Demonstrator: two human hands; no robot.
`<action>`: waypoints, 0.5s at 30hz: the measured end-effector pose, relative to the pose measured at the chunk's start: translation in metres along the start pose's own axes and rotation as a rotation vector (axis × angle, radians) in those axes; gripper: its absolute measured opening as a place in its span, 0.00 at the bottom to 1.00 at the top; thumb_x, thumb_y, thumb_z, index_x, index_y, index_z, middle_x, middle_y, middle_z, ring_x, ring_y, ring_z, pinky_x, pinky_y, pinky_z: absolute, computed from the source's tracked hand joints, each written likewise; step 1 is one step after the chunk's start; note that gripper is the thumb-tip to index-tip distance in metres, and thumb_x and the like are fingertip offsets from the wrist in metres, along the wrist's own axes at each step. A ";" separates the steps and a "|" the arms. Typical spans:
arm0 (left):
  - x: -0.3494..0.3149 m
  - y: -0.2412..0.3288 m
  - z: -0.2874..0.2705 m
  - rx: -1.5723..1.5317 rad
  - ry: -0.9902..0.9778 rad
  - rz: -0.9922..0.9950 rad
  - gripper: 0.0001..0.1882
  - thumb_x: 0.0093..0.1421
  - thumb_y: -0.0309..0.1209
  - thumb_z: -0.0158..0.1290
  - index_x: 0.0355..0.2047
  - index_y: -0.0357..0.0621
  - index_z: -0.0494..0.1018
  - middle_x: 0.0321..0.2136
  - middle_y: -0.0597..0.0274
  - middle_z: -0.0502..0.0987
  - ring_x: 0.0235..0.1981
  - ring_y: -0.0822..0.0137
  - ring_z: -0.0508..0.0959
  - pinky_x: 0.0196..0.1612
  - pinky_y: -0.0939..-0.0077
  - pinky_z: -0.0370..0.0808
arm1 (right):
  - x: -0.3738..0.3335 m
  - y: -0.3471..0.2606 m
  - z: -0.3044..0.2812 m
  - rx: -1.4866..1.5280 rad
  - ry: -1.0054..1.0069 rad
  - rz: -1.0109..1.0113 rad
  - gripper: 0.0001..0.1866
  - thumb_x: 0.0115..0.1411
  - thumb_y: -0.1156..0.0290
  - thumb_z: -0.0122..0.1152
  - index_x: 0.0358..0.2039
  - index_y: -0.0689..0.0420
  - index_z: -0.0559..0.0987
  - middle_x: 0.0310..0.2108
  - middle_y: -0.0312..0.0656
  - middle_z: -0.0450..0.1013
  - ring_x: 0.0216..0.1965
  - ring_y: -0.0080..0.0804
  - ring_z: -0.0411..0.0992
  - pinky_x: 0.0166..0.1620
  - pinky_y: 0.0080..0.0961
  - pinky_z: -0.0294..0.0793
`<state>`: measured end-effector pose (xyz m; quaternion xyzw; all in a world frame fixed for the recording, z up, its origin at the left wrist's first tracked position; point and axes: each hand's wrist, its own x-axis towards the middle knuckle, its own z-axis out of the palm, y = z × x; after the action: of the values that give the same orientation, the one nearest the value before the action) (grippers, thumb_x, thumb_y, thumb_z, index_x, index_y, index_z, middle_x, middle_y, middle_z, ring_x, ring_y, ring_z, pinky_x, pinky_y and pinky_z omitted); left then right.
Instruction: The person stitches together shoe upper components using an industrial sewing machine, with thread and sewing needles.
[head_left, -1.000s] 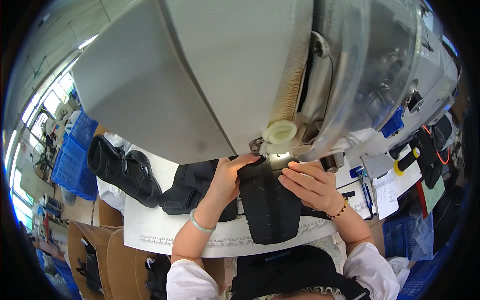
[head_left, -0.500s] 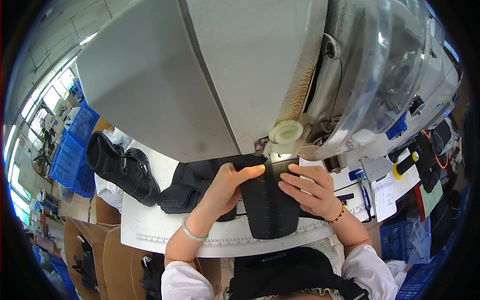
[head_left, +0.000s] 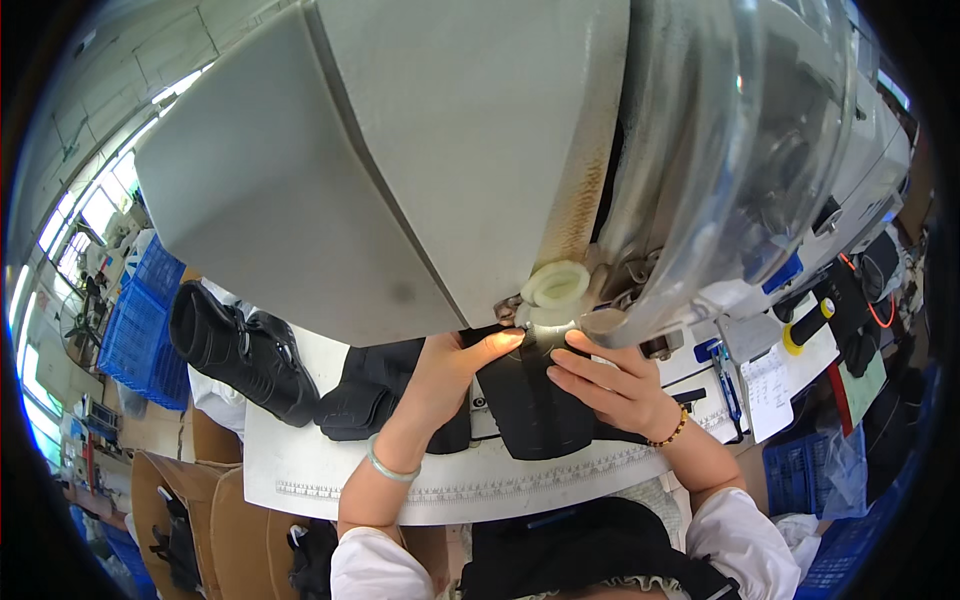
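I log left hand [head_left: 440, 378] and right hand [head_left: 622, 388] holding a black panel [head_left: 540, 418] at the sewing machine [head_left: 480, 130]. Judged underway; seam hidden, end toward worktop's [head_left: 290, 455] front edge unfed.

Wears short white sleeves [head_left: 745, 550] toward the lower edge, a pale bangle [head_left: 392, 464] left of centre, a beaded bracelet [head_left: 676, 426] right, and a black garment [head_left: 560, 548] bottom centre.
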<state>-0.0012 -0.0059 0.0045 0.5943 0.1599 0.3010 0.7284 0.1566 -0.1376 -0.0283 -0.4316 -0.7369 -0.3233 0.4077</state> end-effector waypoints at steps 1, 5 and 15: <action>-0.001 0.003 -0.002 -0.014 -0.004 -0.071 0.16 0.53 0.23 0.56 0.42 0.32 0.70 0.36 0.59 0.75 0.37 0.73 0.74 0.41 0.79 0.71 | 0.003 0.000 -0.001 0.018 -0.007 0.013 0.16 0.41 0.77 0.62 0.35 0.60 0.79 0.37 0.36 0.74 0.32 0.29 0.72 0.31 0.23 0.73; 0.000 0.000 -0.007 -0.045 -0.011 -0.122 0.17 0.53 0.22 0.55 0.44 0.32 0.69 0.38 0.59 0.74 0.38 0.71 0.73 0.43 0.79 0.70 | 0.003 0.000 -0.001 0.020 -0.014 0.028 0.17 0.41 0.78 0.62 0.36 0.60 0.79 0.37 0.35 0.74 0.33 0.30 0.72 0.32 0.24 0.73; 0.017 -0.042 -0.038 0.141 0.003 0.189 0.17 0.47 0.13 0.51 0.39 0.37 0.75 0.38 0.54 0.76 0.38 0.64 0.77 0.42 0.77 0.71 | -0.002 0.010 0.008 0.102 -0.017 0.160 0.18 0.38 0.81 0.64 0.35 0.59 0.79 0.35 0.38 0.73 0.35 0.36 0.72 0.35 0.28 0.72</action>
<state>-0.0004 0.0293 -0.0430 0.6561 0.1250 0.3575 0.6528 0.1635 -0.1280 -0.0325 -0.4704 -0.7191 -0.2481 0.4473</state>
